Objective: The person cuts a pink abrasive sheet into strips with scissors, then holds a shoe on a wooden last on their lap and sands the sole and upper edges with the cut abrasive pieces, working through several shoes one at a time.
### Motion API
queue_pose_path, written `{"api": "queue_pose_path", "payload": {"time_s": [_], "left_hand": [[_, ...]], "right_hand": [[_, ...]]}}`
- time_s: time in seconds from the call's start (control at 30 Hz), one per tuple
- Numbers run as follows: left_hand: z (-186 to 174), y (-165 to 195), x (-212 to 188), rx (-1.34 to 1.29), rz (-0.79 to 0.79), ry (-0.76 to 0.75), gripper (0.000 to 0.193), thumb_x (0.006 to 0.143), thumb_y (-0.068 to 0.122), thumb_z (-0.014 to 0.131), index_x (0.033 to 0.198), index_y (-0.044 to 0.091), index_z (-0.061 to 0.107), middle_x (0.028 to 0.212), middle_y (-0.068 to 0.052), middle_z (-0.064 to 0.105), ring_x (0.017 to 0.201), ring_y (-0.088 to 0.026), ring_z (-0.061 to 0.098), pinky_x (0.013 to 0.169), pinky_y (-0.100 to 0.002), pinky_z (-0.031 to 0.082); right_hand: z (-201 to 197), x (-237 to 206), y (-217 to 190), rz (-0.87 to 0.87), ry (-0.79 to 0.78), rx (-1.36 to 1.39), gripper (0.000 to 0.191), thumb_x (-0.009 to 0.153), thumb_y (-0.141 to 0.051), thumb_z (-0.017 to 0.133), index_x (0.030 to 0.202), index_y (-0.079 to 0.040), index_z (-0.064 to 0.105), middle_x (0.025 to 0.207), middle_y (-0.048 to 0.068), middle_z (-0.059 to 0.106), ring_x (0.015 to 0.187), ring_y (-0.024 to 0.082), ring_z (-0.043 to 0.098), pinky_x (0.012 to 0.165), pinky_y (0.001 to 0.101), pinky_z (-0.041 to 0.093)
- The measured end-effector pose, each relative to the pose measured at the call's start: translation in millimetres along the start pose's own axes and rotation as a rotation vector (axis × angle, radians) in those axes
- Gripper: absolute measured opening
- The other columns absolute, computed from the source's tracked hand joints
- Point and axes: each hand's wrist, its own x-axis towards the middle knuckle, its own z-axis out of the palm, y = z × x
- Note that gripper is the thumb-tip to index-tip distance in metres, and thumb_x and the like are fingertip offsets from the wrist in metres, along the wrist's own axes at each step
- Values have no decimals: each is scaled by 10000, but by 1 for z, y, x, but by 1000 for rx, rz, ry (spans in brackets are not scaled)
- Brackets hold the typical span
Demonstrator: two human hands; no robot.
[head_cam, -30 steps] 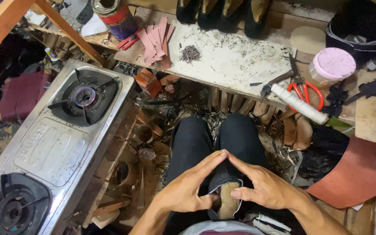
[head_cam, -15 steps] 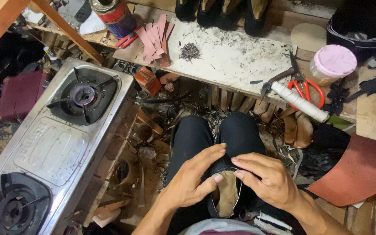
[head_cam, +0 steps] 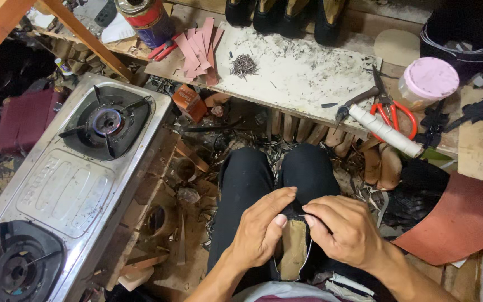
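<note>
Presently, a steel two-burner stove (head_cam: 68, 179) stands at your left, well apart from the table (head_cam: 303, 72). On the table: a red-and-blue labelled can (head_cam: 145, 21), a pink-lidded jar (head_cam: 427, 83), orange-handled scissors (head_cam: 391, 109). Your left hand (head_cam: 261, 229) and right hand (head_cam: 345, 229) pinch a dark shoe upper with tan lining (head_cam: 293, 246) over your lap.

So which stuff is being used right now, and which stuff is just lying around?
In use:
- left hand and right hand, both pinching the shoe on the lap

Lying about:
- stove
- scissors
- white roll
- pile of nails
- pink strips
- pink-lidded jar
- can
- red sheet
</note>
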Motion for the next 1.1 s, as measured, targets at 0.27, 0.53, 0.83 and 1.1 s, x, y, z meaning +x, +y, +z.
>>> {"api": "queue_pose_path", "payload": {"time_s": [0.27, 0.53, 0.83, 1.1], "left_hand": [[13, 6, 6, -25, -38, 73, 278, 1051, 87, 477, 1215, -65, 642, 1274, -236, 691, 1212, -395, 690, 1066, -438, 543], [17, 7, 9, 48, -73, 26, 281, 1037, 103, 499, 1211, -56, 651, 1268, -224, 692, 1215, -390, 666, 1069, -447, 514], [24, 6, 14, 73, -118, 59, 274, 1045, 110, 475, 1182, -38, 661, 1261, -207, 700, 1192, -380, 674, 1040, -443, 512], [26, 2, 15, 30, -144, 39, 283, 1037, 115, 473, 1188, -31, 663, 1254, -203, 692, 1175, -374, 672, 1018, -434, 513]], "right_hand": [[-25, 19, 7, -81, -268, 42, 230, 794, -189, 804, 953, -30, 756, 918, 94, 720, 787, 272, 704, 667, 372, 545], [-34, 30, 16, -80, -439, 56, 148, 859, -199, 732, 877, -52, 729, 808, 79, 670, 720, 282, 666, 619, 399, 511], [-28, 32, 13, -215, -382, -113, 136, 806, -154, 722, 802, -70, 614, 733, 82, 582, 657, 301, 606, 597, 425, 482], [-33, 38, 25, -252, -510, -113, 127, 787, -129, 684, 896, -67, 664, 759, 65, 606, 703, 267, 639, 611, 409, 501]]}}
